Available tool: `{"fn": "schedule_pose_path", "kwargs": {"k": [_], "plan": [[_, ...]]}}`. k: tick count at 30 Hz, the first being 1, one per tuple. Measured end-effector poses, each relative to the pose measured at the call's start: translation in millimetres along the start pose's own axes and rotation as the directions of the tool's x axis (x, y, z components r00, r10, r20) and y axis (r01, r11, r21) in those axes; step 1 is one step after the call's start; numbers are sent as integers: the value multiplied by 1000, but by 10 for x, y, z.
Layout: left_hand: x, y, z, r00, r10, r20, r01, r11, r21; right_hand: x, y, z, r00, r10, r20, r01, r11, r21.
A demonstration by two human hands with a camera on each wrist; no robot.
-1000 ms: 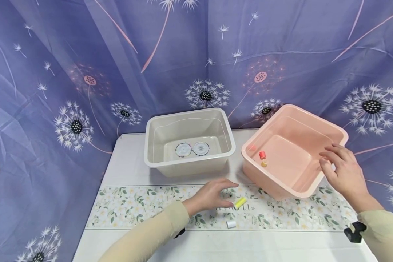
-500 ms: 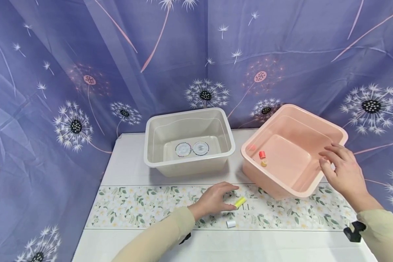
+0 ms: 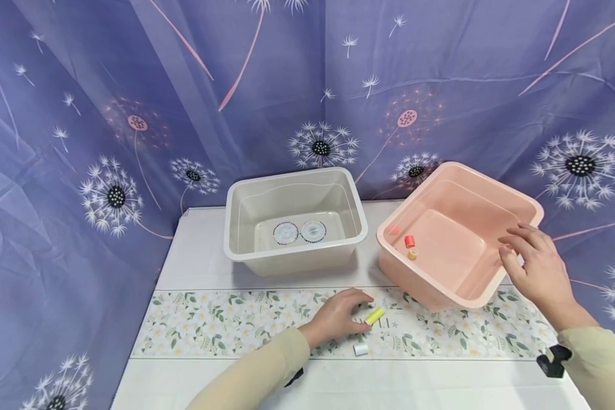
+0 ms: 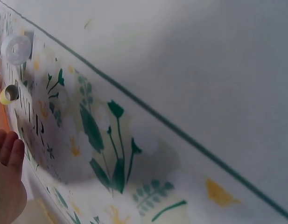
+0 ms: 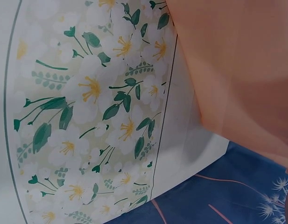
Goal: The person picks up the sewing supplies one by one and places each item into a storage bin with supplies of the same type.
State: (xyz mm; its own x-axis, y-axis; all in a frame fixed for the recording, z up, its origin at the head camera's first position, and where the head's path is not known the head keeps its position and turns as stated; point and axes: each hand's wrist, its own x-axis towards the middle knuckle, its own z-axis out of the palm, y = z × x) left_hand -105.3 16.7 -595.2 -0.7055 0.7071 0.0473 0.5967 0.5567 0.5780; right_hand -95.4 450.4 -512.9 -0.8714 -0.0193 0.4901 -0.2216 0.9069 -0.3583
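A yellow thread spool (image 3: 374, 316) lies on the floral strip of the table, between the thumb and spread fingers of my left hand (image 3: 338, 315). In the left wrist view the thumb is right at the yellow spool (image 4: 9, 94), while the fingers (image 4: 6, 151) stand apart from it. Just nearer to me lies a white spool (image 3: 360, 349). At the right, my right hand (image 3: 540, 270) rests over the rim of the pink basin (image 3: 484, 302), its fingers loosely bent inward. A red spool (image 3: 409, 242) and a small tan spool (image 3: 413, 254) sit in that basin.
Left of the pink basin stands a grey basin (image 3: 297, 259) holding two round pin wheels, a left one (image 3: 286, 233) and a right one (image 3: 314, 231). A blue dandelion-print curtain (image 3: 266, 85) hangs behind and to the left of the white table (image 3: 389, 387).
My left hand has shifted slightly right and toward me, bringing the thumb up to the yellow spool. My right hand stays on the pink basin.
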Motion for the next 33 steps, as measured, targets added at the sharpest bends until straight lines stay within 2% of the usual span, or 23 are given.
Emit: {"fn": "schedule_pose_path", "kwargs": {"k": [8, 15, 20, 27, 33], "plan": [[14, 19, 82, 999, -46, 24, 47, 999, -22, 4, 2, 0, 1000, 5, 2, -5, 1000, 0], [48, 29, 120, 1000, -30, 9, 30, 999, 12, 3, 4, 1, 1000, 1, 4, -1, 1000, -5], [73, 47, 142, 999, -41, 16, 41, 999, 14, -5, 6, 7, 1000, -4, -3, 4, 1000, -2], [138, 31, 131, 994, -101, 52, 103, 993, -51, -10, 1, 0, 1000, -8, -4, 8, 1000, -2], [187, 13, 96, 994, -86, 71, 91, 993, -71, -1, -14, 1, 1000, -13, -3, 13, 1000, 1]]}}
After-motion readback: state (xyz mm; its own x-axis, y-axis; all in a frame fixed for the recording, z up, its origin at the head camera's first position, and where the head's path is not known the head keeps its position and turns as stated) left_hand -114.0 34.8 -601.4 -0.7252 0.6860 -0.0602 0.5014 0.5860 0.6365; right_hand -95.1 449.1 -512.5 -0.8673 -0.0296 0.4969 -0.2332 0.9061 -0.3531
